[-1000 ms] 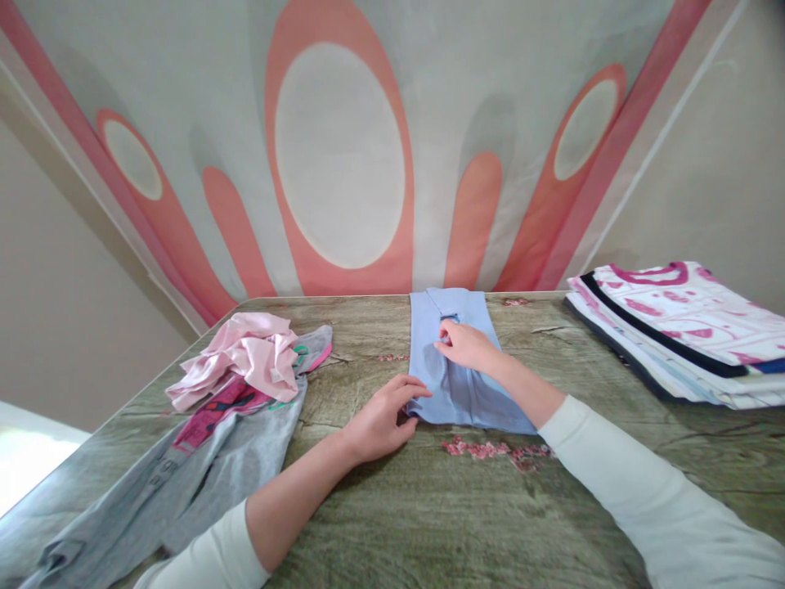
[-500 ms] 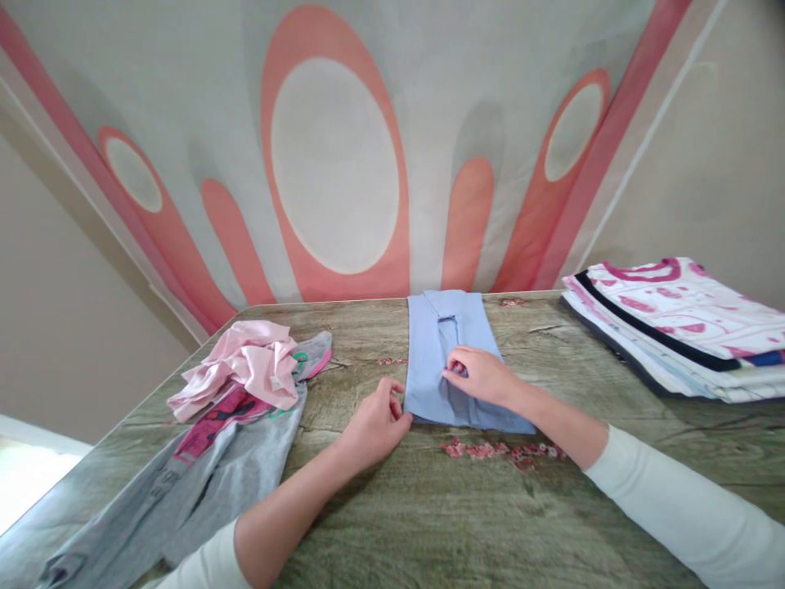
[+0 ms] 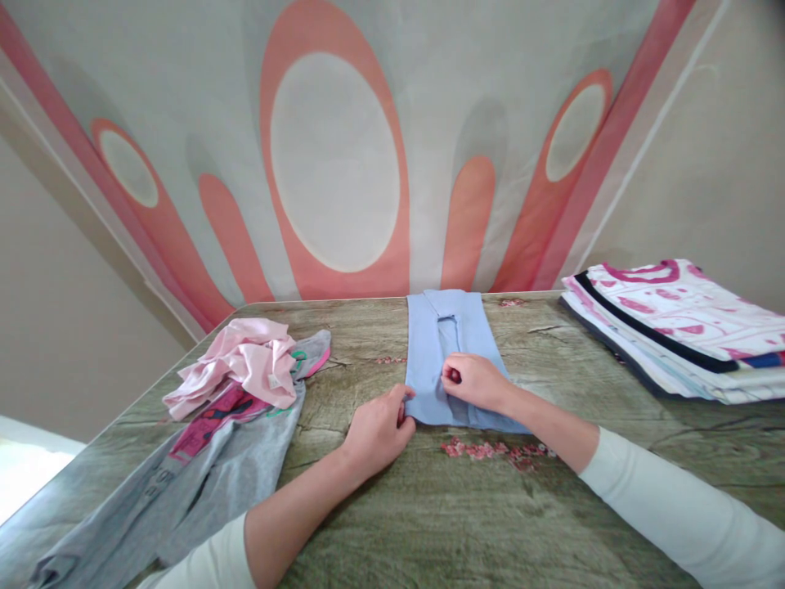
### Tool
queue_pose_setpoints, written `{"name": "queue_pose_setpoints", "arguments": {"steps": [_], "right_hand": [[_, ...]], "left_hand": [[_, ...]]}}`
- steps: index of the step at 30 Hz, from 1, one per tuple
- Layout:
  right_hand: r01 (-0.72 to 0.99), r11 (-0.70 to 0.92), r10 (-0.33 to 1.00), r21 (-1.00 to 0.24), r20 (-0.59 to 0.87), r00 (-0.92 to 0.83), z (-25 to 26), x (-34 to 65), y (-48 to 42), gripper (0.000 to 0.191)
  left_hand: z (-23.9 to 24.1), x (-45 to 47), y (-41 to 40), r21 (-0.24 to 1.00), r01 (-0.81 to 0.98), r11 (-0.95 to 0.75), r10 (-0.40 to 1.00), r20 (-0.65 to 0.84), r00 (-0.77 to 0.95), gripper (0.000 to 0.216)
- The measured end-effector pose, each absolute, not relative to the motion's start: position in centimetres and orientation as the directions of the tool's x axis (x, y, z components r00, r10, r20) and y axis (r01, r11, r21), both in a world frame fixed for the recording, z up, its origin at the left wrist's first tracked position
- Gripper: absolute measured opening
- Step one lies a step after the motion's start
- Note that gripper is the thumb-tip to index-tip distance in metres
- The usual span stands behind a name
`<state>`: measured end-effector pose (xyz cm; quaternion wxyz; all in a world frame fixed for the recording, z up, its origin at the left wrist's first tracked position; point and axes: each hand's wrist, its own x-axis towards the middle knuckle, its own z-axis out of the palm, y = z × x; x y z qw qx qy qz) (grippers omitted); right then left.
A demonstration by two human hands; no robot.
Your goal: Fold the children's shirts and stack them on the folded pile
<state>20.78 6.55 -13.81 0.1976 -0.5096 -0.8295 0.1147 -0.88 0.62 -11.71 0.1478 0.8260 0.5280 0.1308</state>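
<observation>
Where the folded blue shirt (image 3: 429,352) lies flat at the far middle of the tabletop (image 3: 429,507), both hands are at its near end. The left hand (image 3: 377,427) is closed on the shirt's near left corner, fingers curled over the hem. The right hand (image 3: 477,382) pinches a fold of cloth on the shirt's middle, just beside the left. Left of the shirt, well apart, sits a loose heap of pink and grey clothes (image 3: 245,384); right of the shirt, a neat stack of folded clothes (image 3: 675,327).

Head-worn view, looking forward-down, close over table (image 3: 392,523)
</observation>
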Motion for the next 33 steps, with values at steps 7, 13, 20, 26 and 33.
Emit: {"name": "queue_pose_setpoints", "arguments": {"steps": [7, 13, 20, 26, 33], "right_hand": [[0.797, 0.466, 0.884, -0.385, 0.167, -0.436, -13.2, 21.4, 7.0, 0.009], [0.84, 0.505, 0.862, -0.196, 0.151, -0.484, -10.6, 21.4, 11.5, 0.021], [0.82, 0.564, 0.82, 0.104, 0.054, -0.57, -10.2, 18.4, 15.6, 0.023], [0.78, 0.591, 0.793, 0.205, 0.027, -0.608, -10.9, 17.4, 15.8, 0.027], [0.778, 0.578, 0.795, 0.247, 0.048, -0.605, -10.5, 17.4, 16.2, 0.023]], "left_hand": [[-11.4, -0.9, 0.7, 0.354, 0.846, -0.399, 0.906, 0.006, 0.424, 0.037], [-11.2, -1.2, 0.5, 0.295, 0.83, -0.474, 0.881, 0.137, 0.454, 0.023], [-10.6, -1.3, 0.7, 0.171, 0.797, -0.58, 0.814, 0.159, 0.558, 0.008], [-10.8, -1.4, 0.9, 0.2, 0.806, -0.558, 0.829, 0.179, 0.53, 0.016], [-11.0, -1.7, 1.2, 0.244, 0.824, -0.512, 0.858, 0.194, 0.476, 0.032]]}}
